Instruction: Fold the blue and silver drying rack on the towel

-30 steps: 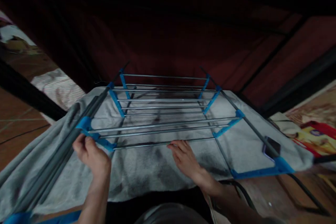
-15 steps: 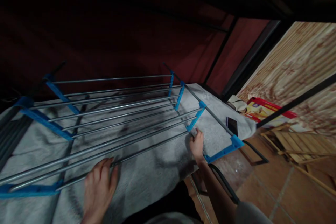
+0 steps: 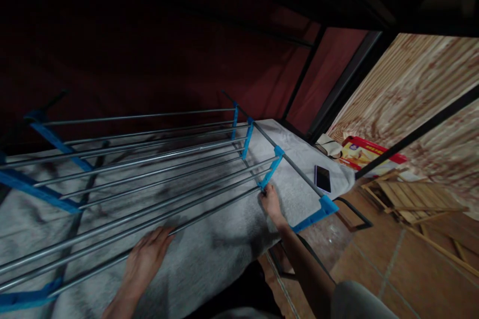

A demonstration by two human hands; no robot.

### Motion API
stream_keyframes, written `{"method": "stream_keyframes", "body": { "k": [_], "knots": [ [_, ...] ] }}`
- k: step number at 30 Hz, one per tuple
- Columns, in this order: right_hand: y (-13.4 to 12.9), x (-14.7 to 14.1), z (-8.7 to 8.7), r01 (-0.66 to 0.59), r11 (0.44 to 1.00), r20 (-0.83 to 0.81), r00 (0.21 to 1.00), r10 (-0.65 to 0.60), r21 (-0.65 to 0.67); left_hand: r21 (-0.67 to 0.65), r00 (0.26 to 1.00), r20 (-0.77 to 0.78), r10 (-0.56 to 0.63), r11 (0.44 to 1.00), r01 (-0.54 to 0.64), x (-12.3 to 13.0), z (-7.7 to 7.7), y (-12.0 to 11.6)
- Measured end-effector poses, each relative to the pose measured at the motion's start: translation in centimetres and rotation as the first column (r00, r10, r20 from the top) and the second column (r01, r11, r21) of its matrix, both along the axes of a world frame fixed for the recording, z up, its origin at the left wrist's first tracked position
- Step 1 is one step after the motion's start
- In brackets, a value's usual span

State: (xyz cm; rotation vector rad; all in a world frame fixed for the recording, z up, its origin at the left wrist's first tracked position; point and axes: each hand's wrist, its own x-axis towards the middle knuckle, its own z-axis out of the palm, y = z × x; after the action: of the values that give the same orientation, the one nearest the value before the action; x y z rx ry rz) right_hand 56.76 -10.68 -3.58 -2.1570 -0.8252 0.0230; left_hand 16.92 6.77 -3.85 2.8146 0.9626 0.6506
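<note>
A rack of grey metal tubes and blue plastic brackets lies on its side on a grey cloth [image 3: 224,254]. My left hand [image 3: 149,254] is closed over the nearest tube [image 3: 209,213], toward its left part. At that tube's right end, my right hand [image 3: 271,201] grips where it meets a blue bracket [image 3: 270,172]; the fingertips are partly hidden. Several more tubes run parallel behind, fitted between left brackets [image 3: 41,189] and right brackets. A bare blue end bracket [image 3: 314,217] sits to the right of my right hand, with no tubes in it.
A phone [image 3: 322,178] lies on the cloth at the right. Beyond it are a red and yellow box [image 3: 368,152] and a folded wooden chair or rack [image 3: 415,199] on the tiled floor [image 3: 374,259]. Black metal posts [image 3: 352,89] and a dark red wall [image 3: 168,70] stand behind.
The view has shifted, so most things sit farther left. My right hand has moved up against the bracket at the tube's end. My left hand stays on the same tube, its fingers lying flatter over it.
</note>
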Motion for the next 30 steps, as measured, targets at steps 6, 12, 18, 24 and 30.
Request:
{"method": "stream_keyframes", "body": {
  "k": [6,12,18,24,30],
  "knots": [
    [0.4,-1.1,0.5,0.036,0.999,0.016,0.999,-0.035,-0.032,0.007,0.998,-0.055,-0.003,1.000,0.004,-0.4,0.2,0.4],
    [0.7,-1.6,0.7,0.070,0.996,0.033,0.997,-0.068,-0.062,-0.006,0.997,-0.078,-0.012,1.000,0.012,-0.5,0.4,0.4],
    [0.7,-1.3,0.5,0.088,0.993,0.035,0.996,-0.085,-0.082,0.041,0.997,-0.059,-0.040,0.998,0.042,-0.7,0.2,0.4],
    [0.9,-1.3,0.5,0.096,0.992,0.046,0.995,-0.092,-0.088,0.035,0.998,-0.061,-0.033,0.999,0.035,-0.7,-0.2,0.3],
    [1.1,-1.9,0.8,0.107,0.990,0.062,0.993,-0.101,-0.097,0.042,0.999,-0.028,-0.028,0.999,0.029,-0.8,-0.5,0.3]
  ]
}}
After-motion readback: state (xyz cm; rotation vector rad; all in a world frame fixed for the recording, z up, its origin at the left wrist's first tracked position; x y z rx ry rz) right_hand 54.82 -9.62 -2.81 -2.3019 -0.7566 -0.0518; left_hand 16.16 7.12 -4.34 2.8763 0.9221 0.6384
